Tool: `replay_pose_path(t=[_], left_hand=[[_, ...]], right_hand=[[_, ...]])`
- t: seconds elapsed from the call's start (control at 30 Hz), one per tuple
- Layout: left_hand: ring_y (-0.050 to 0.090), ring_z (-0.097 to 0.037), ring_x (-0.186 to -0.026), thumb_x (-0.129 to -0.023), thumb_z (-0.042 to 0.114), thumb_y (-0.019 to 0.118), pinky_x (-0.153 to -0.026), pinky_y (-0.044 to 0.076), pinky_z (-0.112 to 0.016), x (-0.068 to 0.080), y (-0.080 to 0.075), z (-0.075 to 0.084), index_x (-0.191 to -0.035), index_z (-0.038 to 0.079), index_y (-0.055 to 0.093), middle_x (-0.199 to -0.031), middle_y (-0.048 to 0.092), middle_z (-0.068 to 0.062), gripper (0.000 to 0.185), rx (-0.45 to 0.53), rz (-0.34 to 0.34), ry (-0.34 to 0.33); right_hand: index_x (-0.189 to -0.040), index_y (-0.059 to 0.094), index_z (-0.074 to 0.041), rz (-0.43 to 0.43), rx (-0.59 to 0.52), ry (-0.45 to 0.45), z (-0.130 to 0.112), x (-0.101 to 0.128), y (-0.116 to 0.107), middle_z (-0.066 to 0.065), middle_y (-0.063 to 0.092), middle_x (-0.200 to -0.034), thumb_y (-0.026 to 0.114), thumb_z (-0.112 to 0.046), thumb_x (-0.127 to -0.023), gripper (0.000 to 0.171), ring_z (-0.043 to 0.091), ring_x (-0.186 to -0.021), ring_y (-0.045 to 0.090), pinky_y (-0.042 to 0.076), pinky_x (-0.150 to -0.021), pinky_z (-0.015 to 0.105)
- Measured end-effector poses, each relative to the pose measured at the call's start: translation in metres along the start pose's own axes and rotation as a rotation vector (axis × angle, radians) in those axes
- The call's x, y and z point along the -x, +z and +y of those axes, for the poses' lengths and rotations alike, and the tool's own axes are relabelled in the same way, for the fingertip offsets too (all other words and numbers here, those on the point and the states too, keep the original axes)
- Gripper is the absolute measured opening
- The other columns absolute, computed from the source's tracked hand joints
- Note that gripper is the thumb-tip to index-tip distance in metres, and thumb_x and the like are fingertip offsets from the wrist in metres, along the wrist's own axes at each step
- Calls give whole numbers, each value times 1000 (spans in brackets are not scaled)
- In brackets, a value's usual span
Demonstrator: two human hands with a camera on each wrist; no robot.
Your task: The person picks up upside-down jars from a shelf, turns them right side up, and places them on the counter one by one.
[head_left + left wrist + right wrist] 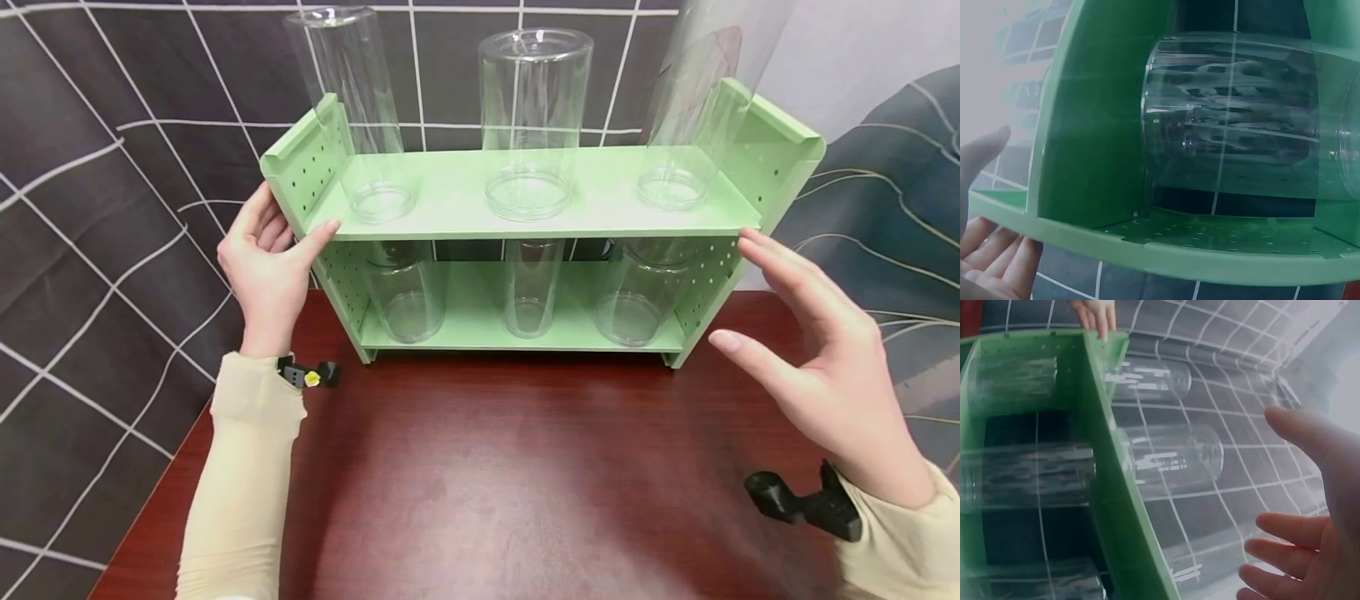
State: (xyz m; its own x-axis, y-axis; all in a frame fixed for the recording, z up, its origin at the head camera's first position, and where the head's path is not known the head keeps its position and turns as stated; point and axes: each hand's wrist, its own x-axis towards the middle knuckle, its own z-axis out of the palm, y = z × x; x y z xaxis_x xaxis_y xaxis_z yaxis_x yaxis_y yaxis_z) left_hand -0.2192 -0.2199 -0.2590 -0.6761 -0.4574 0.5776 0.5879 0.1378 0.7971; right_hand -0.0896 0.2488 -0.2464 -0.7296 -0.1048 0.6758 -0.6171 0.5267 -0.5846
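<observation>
1. A light green two-tier metal shelf rack with perforated side panels (450, 196) sits at the far edge of a dark red wooden table (510, 467), against a dark grey cloth with a white grid pattern (97, 167).
2. Top tier holds three tall clear plastic cylinders: left (352, 100), middle (534, 117) and right (697, 100) — all look empty.
3. Bottom tier has three more clear cylinders, left (405, 292), middle (529, 287), right (637, 292), also with nothing visible inside.
4. Left hand (262, 267) is on the rack's left end — thumb lying on the front corner of the top shelf, fingers wrapped round behind the side panel.
5. Right hand (817, 358) is spread wide by the rack's right end, fingers straight, gripping nothing; the fingertips are right at the top shelf's front corner, can't tell whether they actually touch.
6. Couldn't spot any readable labels or writing on anything.
</observation>
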Motion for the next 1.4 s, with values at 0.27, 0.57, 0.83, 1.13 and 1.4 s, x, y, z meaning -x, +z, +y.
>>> replay_pose_path(t=[0.27,0.57,0.83,1.13,1.4], left_hand=[[72,-19,-99,-76,3,89,-87,58,-27,-4,9,1,-119,8,76,-113,74,-13,45,-105,134,-8],[72,-12,-87,-83,7,83,-78,59,-22,-4,8,0,-111,8,79,-103,76,-10,28,-239,173,68],[71,-9,-83,-85,9,82,-76,58,-20,-5,8,0,-109,8,79,-100,76,-9,24,-306,142,97],[71,-7,-82,-85,8,82,-76,58,-20,-6,9,0,-109,5,78,-102,76,-11,25,-328,138,96],[70,-7,-81,-86,3,79,-77,58,-19,-1,12,11,-109,-1,76,-103,75,-16,24,-355,158,72]], right_hand=[[-145,57,-6,224,-129,108,0,-34,12,9,52,-150,77,10,-80,70,20,-139,44,31,-117,30],[-153,44,-10,297,-159,246,-2,-105,7,6,42,-155,80,-2,-81,81,12,-141,37,26,-114,16],[-154,39,-19,274,-154,379,2,-173,-2,-3,34,-159,82,-9,-83,84,6,-142,30,23,-109,7],[-147,43,-29,234,-131,494,12,-201,-4,-8,39,-150,84,-22,-85,74,7,-136,40,29,-111,16],[-144,47,-30,210,-159,467,18,-203,0,-6,54,-135,82,-24,-88,67,6,-115,56,39,-105,22]])
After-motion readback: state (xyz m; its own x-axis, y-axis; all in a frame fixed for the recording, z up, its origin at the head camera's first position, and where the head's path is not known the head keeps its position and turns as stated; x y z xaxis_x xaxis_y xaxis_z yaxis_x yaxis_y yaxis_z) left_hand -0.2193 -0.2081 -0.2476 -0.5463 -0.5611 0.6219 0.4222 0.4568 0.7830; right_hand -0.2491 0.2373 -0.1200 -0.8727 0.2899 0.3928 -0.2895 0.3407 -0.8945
